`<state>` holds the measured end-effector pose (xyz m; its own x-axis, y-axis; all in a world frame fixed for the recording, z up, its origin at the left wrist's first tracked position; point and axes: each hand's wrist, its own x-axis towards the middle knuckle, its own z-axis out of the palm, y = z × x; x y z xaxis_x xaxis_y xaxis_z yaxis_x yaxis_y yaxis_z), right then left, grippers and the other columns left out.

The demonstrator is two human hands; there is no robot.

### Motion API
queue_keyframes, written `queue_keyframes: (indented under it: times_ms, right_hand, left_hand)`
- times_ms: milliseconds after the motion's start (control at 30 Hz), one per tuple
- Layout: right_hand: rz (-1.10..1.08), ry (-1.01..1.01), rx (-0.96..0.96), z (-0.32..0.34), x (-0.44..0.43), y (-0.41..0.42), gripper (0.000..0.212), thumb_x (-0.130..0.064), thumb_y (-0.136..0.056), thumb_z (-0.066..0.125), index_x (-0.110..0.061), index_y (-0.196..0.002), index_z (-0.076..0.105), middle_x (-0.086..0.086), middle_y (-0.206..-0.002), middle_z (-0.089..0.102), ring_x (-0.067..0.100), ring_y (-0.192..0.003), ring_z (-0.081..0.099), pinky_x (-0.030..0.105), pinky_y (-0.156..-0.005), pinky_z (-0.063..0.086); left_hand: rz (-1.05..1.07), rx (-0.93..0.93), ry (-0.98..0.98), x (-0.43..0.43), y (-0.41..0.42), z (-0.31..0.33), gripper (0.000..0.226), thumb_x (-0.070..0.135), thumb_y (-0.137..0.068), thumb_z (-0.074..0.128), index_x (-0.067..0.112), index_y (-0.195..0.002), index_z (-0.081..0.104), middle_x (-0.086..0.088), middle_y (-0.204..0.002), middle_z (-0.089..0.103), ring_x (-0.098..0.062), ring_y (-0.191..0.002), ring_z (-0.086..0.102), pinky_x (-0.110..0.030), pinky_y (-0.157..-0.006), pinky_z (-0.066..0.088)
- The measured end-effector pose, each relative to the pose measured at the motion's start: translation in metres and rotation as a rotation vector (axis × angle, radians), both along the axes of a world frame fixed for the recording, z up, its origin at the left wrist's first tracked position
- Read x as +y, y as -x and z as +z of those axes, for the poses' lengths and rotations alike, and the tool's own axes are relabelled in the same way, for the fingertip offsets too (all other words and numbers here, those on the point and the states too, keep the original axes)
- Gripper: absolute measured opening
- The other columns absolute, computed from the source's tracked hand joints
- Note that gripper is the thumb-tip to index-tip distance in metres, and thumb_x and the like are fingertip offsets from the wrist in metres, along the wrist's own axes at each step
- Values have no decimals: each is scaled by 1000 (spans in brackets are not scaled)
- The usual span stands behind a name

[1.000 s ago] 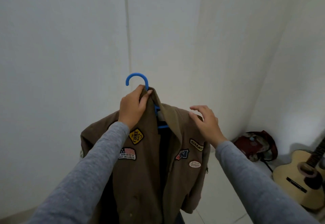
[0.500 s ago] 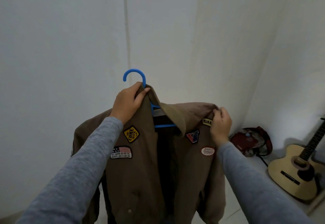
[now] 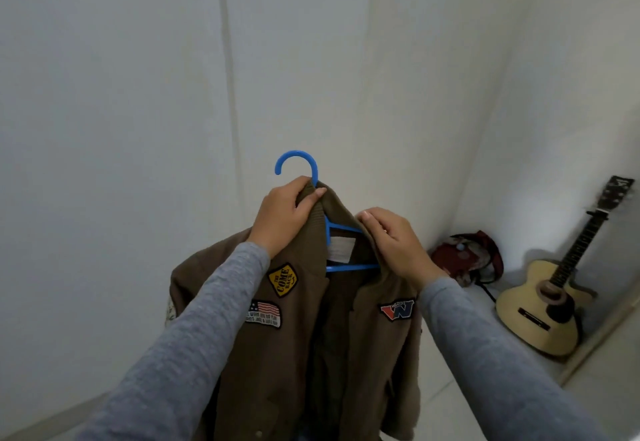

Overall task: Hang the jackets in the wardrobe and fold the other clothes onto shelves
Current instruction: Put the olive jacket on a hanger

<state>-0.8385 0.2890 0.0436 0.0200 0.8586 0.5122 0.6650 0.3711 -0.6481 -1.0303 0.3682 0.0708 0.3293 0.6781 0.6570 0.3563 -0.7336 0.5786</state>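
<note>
Plain white walls, corner at right with a red bag [image 3: 464,255] and a guitar [image 3: 550,305] on the floor. Left hand [image 3: 282,220] closed on the collar of the brown jacket [image 3: 304,354] at the neck of the blue hanger [image 3: 298,163] — jacket held up mid-air. Right hand [image 3: 394,241] pinches the right collar. Step: seating jacket on hanger. Next — find the wardrobe rail, not in view; hook faces left.

Bare wall [image 3: 346,59] above hook, guitar [image 3: 547,305] (bag [image 3: 464,257] beside) crowding right corner
</note>
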Motion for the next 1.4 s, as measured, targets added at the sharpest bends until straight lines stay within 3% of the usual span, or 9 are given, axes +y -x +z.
queue_keyframes:
  times_ms: [167,367,467,633,833,1033,1133,1267,1400]
  right_hand:
    - [-44,-46,359,45,-11,-1,20,-30,-98,46,-22,-108,62,-6,-102,66,6,-98,61,24,-83,51]
    - [21,121,94,92,-39,-22,18,-35,-91,57,-21,-90,70,-8,-87,71,3,-87,64,22,-81,47]
    - [-11,114,94,100,-65,-37,17,-30,-90,60,-21,-79,68,-8,-75,69,4,-79,63,25,-86,48]
    - [-112,87,102,105,-117,-71,21,-24,-94,54,-23,-74,60,-4,-70,59,9,-72,55,24,-77,46]
    - [-207,127,232,97,-173,-116,22,-21,-97,48,-15,-77,55,2,-69,54,14,-68,52,28,-73,43]
    - [-267,68,483,95,-211,-144,24,-12,-98,45,-10,-74,48,2,-59,39,13,-53,37,27,-57,34]
    - [-380,-27,400,98,-232,-161,24,-13,-97,45,-11,-73,45,0,-59,36,11,-53,33,27,-55,30]
    - [-531,-114,210,103,-269,-184,25,-18,-97,43,2,-82,49,0,-62,38,13,-59,36,29,-59,33]
    - [-701,-181,155,100,-318,-219,22,-17,-97,43,-3,-80,49,3,-64,43,19,-62,42,39,-63,41]
  left_hand:
    - [-166,92,10,-16,-36,-12,21,33,-94,52,14,-95,59,2,-72,61,-11,-66,58,-23,-65,48]
    - [-289,122,20,-49,-71,-1,17,30,-94,54,15,-92,60,9,-64,54,-5,-57,51,-14,-58,39]
    - [-331,137,13,-78,-96,5,14,32,-92,56,22,-83,55,9,-59,52,-3,-52,49,-13,-55,38]
    - [-316,121,-45,-129,-139,11,19,37,-89,59,20,-82,58,11,-57,51,-3,-53,50,-15,-54,34]
    - [-209,160,-159,-170,-167,-22,43,53,-86,55,20,-112,61,7,-96,68,-10,-84,63,-28,-75,49]
    - [-353,46,-142,-207,-203,-20,33,22,-91,59,12,-122,62,-2,-114,68,-11,-104,63,-22,-92,47]
    - [-402,41,-215,-224,-217,-13,30,21,-91,57,10,-118,65,-4,-110,70,-9,-100,63,-13,-90,44]
    - [-411,58,-272,-235,-228,1,29,21,-90,55,5,-110,69,-9,-103,72,-19,-94,67,-18,-87,46]
    - [-382,-44,-256,-234,-227,13,23,14,-88,60,1,-103,70,-8,-99,71,-9,-91,65,-2,-86,40]
